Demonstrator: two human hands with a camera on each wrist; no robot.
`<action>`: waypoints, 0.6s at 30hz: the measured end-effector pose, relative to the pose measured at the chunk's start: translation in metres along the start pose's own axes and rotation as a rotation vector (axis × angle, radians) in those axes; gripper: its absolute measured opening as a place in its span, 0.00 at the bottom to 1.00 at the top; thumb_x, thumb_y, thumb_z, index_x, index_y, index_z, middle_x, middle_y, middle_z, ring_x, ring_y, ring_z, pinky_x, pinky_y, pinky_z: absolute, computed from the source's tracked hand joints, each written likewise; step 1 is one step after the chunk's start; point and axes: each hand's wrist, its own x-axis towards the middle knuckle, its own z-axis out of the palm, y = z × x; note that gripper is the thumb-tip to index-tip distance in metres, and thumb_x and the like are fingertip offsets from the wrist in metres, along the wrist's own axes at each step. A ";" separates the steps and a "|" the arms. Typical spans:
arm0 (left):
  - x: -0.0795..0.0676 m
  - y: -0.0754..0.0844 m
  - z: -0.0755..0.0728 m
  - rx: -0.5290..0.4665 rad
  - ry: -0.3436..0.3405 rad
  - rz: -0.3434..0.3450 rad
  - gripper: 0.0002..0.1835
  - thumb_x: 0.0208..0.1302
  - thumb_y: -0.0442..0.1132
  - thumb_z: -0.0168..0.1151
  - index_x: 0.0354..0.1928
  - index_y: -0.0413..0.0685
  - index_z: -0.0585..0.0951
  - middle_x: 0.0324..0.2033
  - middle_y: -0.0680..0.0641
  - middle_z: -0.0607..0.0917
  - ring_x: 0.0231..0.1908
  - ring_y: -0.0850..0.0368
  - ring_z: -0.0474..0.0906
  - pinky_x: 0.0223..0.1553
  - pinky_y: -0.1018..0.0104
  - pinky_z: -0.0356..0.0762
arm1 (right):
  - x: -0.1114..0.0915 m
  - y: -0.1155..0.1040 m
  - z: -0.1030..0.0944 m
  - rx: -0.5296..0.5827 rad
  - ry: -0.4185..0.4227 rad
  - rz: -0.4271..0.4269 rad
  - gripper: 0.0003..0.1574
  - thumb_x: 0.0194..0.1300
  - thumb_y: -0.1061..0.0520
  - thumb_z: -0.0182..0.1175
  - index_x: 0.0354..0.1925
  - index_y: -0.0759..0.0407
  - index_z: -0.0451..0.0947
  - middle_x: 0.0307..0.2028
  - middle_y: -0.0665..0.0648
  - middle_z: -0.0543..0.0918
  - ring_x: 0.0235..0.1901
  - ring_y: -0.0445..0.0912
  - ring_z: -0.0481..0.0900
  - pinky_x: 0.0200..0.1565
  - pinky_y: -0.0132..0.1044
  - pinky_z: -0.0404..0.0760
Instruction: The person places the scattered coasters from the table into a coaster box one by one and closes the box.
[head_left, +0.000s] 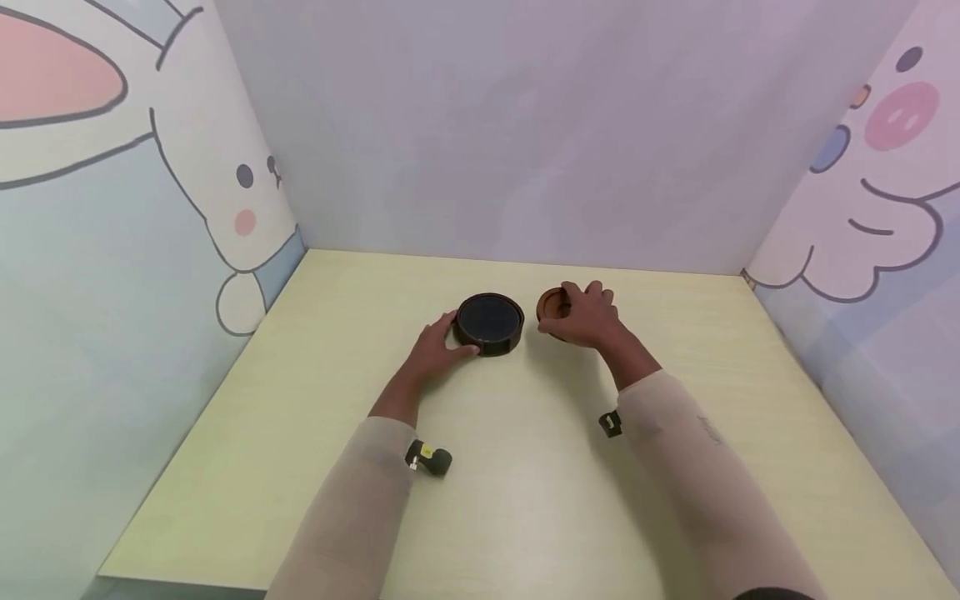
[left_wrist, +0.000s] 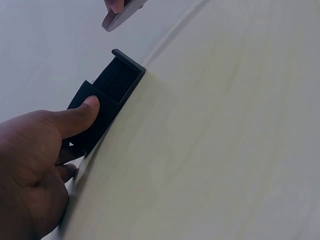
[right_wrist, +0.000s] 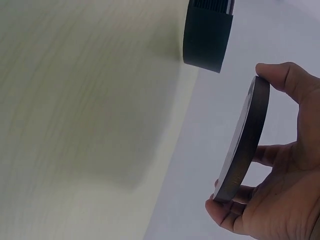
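Observation:
A round black holder (head_left: pixel 490 321) stands on the table with a flat dark disc showing at its top. In the left wrist view, a gap in the side of the holder (left_wrist: pixel 120 80) reveals a stack of thin dark layers. My left hand (head_left: pixel 435 350) grips the holder from its left side, thumb on the front wall. To the right of the holder, my right hand (head_left: pixel 588 315) holds a round brown wooden coaster (head_left: pixel 550 305) by its edge, tilted and raised above the table. The right wrist view shows the coaster (right_wrist: pixel 245 140) between thumb and fingers, apart from the holder.
The pale wooden table (head_left: pixel 510 500) meets a plain light back wall (head_left: pixel 495 133). Side panels with cartoon animals stand at the left (head_left: pixel 135 267) and right (head_left: pixel 862 208). Small black devices sit at the left cuff (head_left: pixel 429 458) and right cuff (head_left: pixel 611 423).

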 end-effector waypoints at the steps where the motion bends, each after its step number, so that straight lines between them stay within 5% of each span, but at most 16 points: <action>1: 0.000 0.000 0.000 -0.001 0.000 -0.006 0.50 0.73 0.54 0.73 0.88 0.48 0.58 0.86 0.39 0.61 0.89 0.41 0.48 0.91 0.45 0.37 | 0.002 -0.003 0.002 -0.003 -0.003 -0.003 0.60 0.65 0.33 0.66 0.85 0.55 0.58 0.67 0.74 0.62 0.68 0.68 0.59 0.68 0.67 0.69; 18: 0.000 0.001 0.000 0.005 -0.007 -0.027 0.49 0.74 0.55 0.71 0.88 0.52 0.58 0.87 0.41 0.60 0.88 0.42 0.49 0.91 0.45 0.39 | 0.024 -0.058 0.025 -0.196 -0.054 -0.120 0.59 0.68 0.31 0.64 0.85 0.57 0.60 0.70 0.72 0.67 0.67 0.65 0.65 0.65 0.60 0.77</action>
